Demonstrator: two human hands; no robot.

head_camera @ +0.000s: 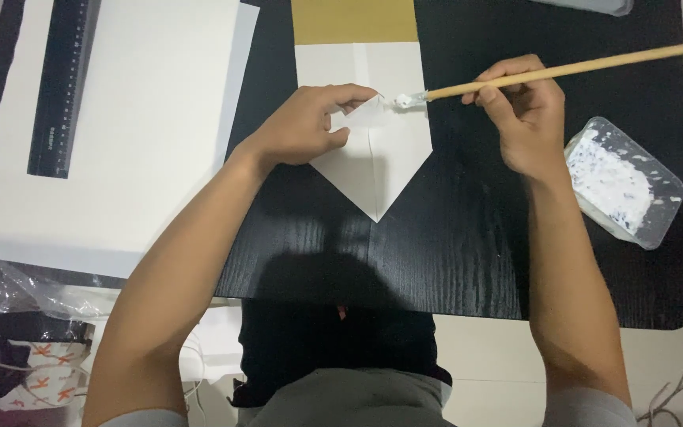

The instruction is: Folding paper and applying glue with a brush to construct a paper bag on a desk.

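**Glue going onto the lifted flap**

You are mid-way through gluing: your right hand (525,119) is closed round the brush (547,73), thumb and fingers pinching the wooden handle low down, with the white-loaded tip pointing to 9 o'clock. Your left hand (306,125) pinches the flap (367,109) of the folded paper (373,158), holding its corner lifted off the sheet. The brush tip sits just beside that corner, at about 3 o'clock from your left fingertips; whether it touches the paper I cannot tell.

The paper lies flat on the black table (452,245), its point aimed at 6 o'clock toward you, a tan strip at its 12 o'clock end. The glue tub (624,182) stands at 4 o'clock from your right hand, near the table edge.

By my reading, the next stroke needs a light touch under the flap, with your left pinch steady so the fold does not shift.
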